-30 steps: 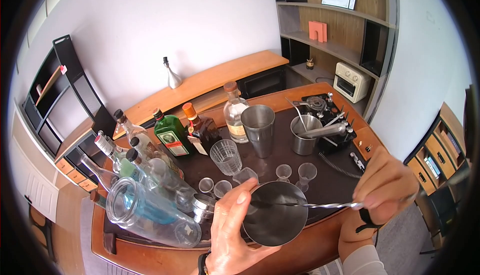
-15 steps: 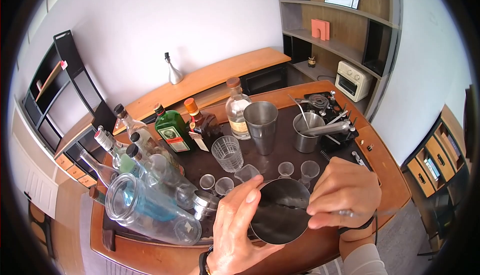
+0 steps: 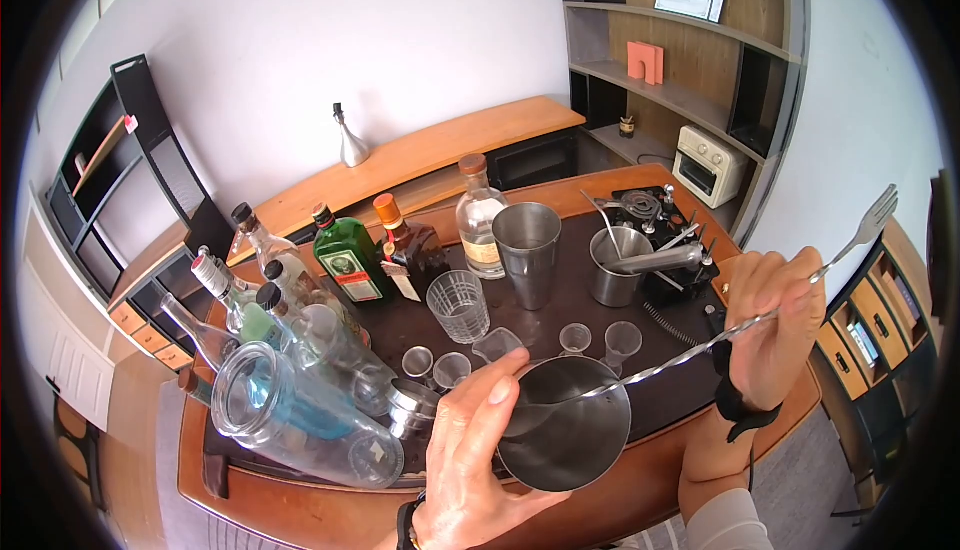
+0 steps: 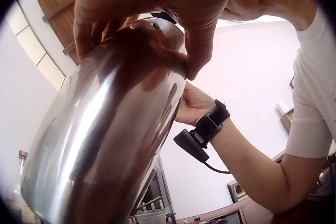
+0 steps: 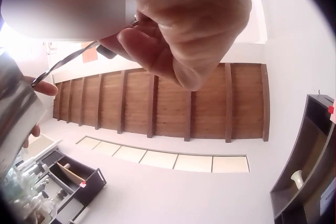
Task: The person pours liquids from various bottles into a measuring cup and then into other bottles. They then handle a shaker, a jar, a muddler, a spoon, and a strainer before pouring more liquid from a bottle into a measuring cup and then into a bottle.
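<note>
Left hand (image 3: 468, 455) grips the metal tin (image 3: 585, 440), fingers and thumb set wide round its wall, its mouth visible from above over the near side of the bench (image 3: 300, 512). Right hand (image 3: 778, 320) pinches the twisted bar spoon (image 3: 700, 349) narrowly between thumb and fingers; the shaft slants down into the metal tin, fork end pointing up past the hand. Nearby: jigger (image 3: 411, 410) just beside the left hand; ribbed glass (image 3: 458, 310) and tall shaker (image 3: 527, 262) upright farther back.

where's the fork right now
In the head view, the fork slants across the right side, pinched in the right hand, its lower end inside the metal cup that the left hand holds.
</note>
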Tool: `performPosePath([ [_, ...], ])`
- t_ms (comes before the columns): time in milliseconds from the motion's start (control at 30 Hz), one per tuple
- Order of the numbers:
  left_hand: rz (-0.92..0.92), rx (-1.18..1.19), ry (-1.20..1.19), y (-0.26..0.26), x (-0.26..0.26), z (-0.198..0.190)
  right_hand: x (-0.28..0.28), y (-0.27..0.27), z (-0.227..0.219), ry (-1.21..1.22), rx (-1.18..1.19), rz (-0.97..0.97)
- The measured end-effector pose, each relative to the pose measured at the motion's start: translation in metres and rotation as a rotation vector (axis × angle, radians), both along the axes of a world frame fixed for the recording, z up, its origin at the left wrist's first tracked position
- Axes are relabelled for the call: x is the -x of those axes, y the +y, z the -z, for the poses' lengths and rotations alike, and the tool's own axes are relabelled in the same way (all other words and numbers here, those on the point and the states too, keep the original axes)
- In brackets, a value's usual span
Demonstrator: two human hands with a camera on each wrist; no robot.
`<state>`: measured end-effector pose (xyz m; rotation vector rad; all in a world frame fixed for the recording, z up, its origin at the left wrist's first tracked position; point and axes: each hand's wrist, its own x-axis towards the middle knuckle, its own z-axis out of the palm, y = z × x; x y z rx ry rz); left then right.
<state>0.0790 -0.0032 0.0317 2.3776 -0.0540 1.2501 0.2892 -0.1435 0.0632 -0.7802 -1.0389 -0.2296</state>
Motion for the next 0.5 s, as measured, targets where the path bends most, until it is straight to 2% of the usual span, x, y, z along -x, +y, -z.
performPosePath([
  [100, -0.011, 0.013, 0.028, -0.003, 0.000, -0.003, -0.005, -0.006, -0.002, 0.008, -0.041, 0.040],
  [200, -0.035, 0.030, 0.082, -0.007, 0.002, -0.009, -0.008, -0.014, -0.006, -0.015, 0.013, 0.022],
  [333, 0.039, 0.126, -0.013, -0.003, -0.005, 0.016, -0.014, -0.018, -0.006, -0.019, -0.039, 0.011],
  [433, -0.025, 0.067, -0.091, -0.013, -0.015, 0.004, -0.019, -0.020, -0.003, -0.014, -0.098, 0.020],
  [500, -0.039, 0.049, 0.045, -0.010, -0.004, -0.006, -0.019, -0.023, -0.004, -0.016, -0.093, 0.009],
])
